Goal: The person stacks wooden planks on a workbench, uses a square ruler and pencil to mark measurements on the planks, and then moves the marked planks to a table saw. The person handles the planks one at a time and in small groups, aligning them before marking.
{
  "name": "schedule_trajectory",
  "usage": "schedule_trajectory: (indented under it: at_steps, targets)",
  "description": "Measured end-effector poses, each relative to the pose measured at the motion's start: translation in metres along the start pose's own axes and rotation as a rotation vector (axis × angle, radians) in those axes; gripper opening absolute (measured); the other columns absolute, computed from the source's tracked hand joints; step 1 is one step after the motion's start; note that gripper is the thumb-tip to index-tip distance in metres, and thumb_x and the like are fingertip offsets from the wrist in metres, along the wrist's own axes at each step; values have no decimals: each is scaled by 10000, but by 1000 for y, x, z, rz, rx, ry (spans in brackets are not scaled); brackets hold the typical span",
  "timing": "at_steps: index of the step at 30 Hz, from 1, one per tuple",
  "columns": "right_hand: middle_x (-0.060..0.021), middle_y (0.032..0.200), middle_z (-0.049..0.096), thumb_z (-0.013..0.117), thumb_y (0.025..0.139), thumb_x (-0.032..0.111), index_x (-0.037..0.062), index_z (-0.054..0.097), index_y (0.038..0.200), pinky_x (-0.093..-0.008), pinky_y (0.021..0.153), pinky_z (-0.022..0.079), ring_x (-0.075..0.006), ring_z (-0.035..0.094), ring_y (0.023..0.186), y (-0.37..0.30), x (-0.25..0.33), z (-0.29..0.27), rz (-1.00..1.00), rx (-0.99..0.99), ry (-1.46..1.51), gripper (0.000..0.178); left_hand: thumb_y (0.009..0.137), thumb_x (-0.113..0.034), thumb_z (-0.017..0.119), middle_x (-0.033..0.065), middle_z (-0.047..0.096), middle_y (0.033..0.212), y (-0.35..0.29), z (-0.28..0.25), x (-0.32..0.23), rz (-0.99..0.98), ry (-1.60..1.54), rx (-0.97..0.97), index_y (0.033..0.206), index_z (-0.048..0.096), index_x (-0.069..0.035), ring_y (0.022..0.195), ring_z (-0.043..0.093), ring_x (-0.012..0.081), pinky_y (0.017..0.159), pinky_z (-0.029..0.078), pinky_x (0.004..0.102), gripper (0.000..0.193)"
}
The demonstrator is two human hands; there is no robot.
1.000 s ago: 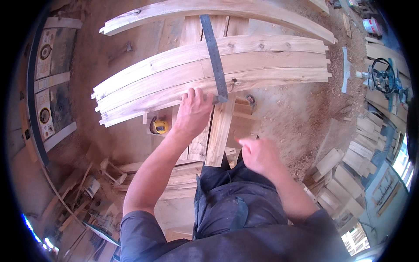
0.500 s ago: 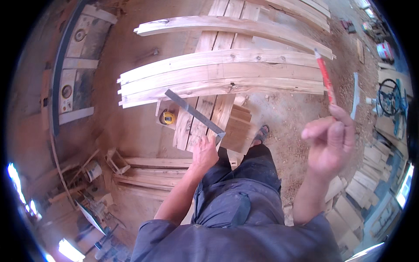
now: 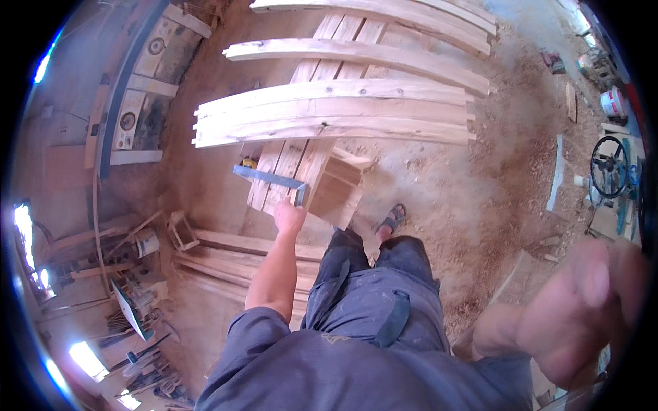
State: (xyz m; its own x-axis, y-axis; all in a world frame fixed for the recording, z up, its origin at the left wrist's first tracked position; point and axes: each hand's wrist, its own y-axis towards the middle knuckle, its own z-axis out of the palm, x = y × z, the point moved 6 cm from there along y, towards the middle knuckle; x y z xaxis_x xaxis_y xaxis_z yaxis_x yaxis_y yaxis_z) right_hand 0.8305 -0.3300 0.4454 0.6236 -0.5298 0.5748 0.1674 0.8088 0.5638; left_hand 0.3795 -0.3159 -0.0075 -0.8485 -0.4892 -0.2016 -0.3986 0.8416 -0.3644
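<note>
At the near end of the plank bench [image 3: 315, 171], my left hand [image 3: 290, 216] is closed round the short arm of a metal try square [image 3: 271, 177]. The square's long blade points left over the bench planks. My right hand [image 3: 582, 308] is raised close to the camera at the right rim, large and blurred, with its fingers curled. No pencil shows there now; the rim cuts off part of the hand. Three pale tenoned rails [image 3: 322, 109] lie side by side across the bench, beyond the square. A yellow tape measure [image 3: 248, 163] is partly hidden behind the blade.
Another rail [image 3: 356, 51] lies farther along the bench, with more timbers beyond. A wooden box-like piece [image 3: 336, 192] stands right of the bench end. Long boards [image 3: 233, 264] lie on the floor at left. A handwheel machine [image 3: 608, 161] stands far right.
My right hand has come up and back toward the right rim, and the red pencil it held has gone out of sight. The left hand and square have swung leftward in view.
</note>
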Motion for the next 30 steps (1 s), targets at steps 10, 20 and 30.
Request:
schedule_trajectory:
  at_steps: [10,20,30]
  targets:
    - [-39,1001,565,728,749,241,62,592,1018,-385,934,335,-223,487,1019,1,53,-30,47,-139,20,350,777,-221,677,261,647,1005,-38,13,4,-58,-100,-8,1131,661,-25,1030,602,425,940,444,521,405]
    - [-226,1130,672,615,879,-7,65,489,1056,-377,985,442,-239,615,1114,-108,-71,-197,604,-533,-767,229,772,-161,708,239,655,980,2,7,-49,45,-393,-128,1170,646,28,978,609,406,901,471,471,444]
    - [-176,1175,622,628,862,6,22,477,1068,-313,952,444,-169,592,1051,-40,-181,-325,751,-551,-1166,256,848,-289,695,273,546,1273,165,-78,-86,108,-361,-345,1277,569,42,1222,471,418,1056,366,482,556]
